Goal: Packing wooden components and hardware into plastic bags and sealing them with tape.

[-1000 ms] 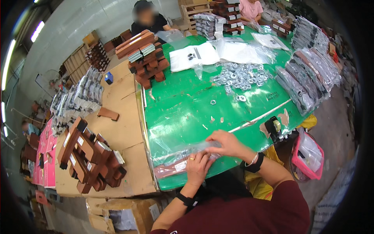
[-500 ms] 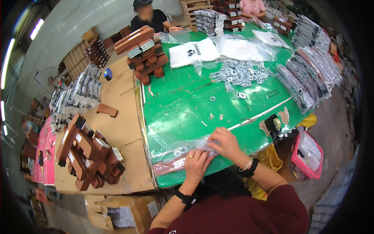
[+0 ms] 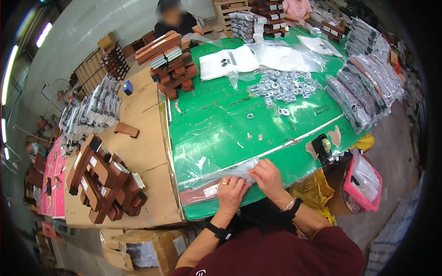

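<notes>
A reddish-brown wooden bar (image 3: 195,195) with a white label lies along the near edge of the green table, partly under a clear plastic bag (image 3: 212,176). My left hand (image 3: 232,192) rests over the bar's right part, its fingers curled down on the bag. Just to the right, my right hand (image 3: 269,177) pinches the gathered film between thumb and fingers. The bar's right end is hidden by my hands.
Metal rings (image 3: 287,85) are heaped on the green table (image 3: 207,129), near white bags (image 3: 228,63). A tape dispenser (image 3: 323,151) stands at the right edge, bagged bars (image 3: 352,103) beyond. Wooden parts (image 3: 106,184) are stacked left. A co-worker (image 3: 177,23) sits opposite.
My right hand has shifted slightly right and nearer to me, drawing the film along. A metal ring seen on the bagged bar before no longer shows. The co-worker's hand opposite has moved.
</notes>
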Action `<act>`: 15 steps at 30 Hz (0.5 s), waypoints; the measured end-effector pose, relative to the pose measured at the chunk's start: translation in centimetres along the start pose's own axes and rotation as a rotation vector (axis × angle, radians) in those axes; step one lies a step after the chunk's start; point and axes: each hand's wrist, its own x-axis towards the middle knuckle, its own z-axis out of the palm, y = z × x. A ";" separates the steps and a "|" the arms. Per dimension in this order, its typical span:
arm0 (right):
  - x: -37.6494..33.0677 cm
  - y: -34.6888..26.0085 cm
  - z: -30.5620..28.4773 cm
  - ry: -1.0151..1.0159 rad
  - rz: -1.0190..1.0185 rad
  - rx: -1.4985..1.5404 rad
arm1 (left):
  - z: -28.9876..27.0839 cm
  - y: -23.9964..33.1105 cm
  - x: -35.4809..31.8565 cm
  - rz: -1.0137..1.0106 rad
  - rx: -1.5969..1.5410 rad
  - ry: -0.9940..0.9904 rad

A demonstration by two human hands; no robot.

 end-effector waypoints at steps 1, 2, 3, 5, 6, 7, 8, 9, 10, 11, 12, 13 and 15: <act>-0.3 0.0 0.0 -0.003 0.010 -0.008 | 0.0 0.0 0.0 0.001 0.001 0.001; -0.6 0.0 0.0 -0.006 0.021 -0.015 | 0.0 0.0 0.0 0.005 0.004 0.004; -0.9 0.0 0.1 -0.004 0.020 -0.016 | -0.1 0.1 0.0 0.011 0.005 0.006; -1.7 0.1 0.3 0.026 0.036 -0.010 | 0.0 0.2 -0.1 0.012 0.003 0.006; -2.0 0.2 0.4 0.031 0.037 -0.014 | 0.1 0.2 0.0 0.014 -0.001 0.005; -2.3 0.2 0.6 0.052 0.053 -0.008 | 0.2 0.2 -0.1 0.021 -0.006 0.005; -2.6 0.4 0.8 0.074 0.071 -0.003 | 0.3 0.1 -0.2 0.023 0.001 0.009; -3.0 0.4 1.0 0.086 0.082 -0.019 | 0.4 0.2 -0.3 0.030 0.000 0.007; -3.2 0.6 1.5 0.114 0.060 -0.018 | 0.5 0.2 -0.5 0.045 -0.019 0.003; -3.4 0.9 2.0 0.142 0.040 -0.019 | 0.4 -0.2 -0.8 0.034 0.007 -0.005; -3.7 1.1 2.5 0.143 0.025 -0.008 | 0.3 -0.3 -0.9 0.021 0.028 -0.015; -3.9 1.3 2.7 0.152 0.044 -0.034 | 0.4 -0.2 -0.8 0.036 0.001 -0.025; -3.5 1.3 3.1 0.182 -0.026 -0.016 | 0.0 -0.5 -0.8 0.017 0.005 -0.005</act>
